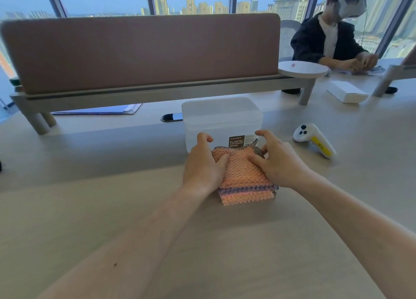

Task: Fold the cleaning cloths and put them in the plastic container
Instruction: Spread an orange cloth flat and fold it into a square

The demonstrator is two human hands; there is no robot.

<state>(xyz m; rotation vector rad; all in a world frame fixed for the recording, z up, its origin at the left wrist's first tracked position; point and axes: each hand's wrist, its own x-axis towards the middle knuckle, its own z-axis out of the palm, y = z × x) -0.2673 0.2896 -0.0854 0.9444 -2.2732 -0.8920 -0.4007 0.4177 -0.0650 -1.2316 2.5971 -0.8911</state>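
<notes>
Pressing folded cloths (240,175), left hand (202,166), right hand (279,161), seemingly touching container (221,118)

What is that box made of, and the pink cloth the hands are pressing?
The box looks like frosted, see-through plastic: its label reads "PLASTIC CONTAINER". The pink cloth seems soft, fluffy fabric, perhaps microfibre, with a bumpy woven pattern and zigzag edges. Both the left hand and right hand rest on it.

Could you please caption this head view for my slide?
Both hands press folded cloths before the plastic container.
</notes>
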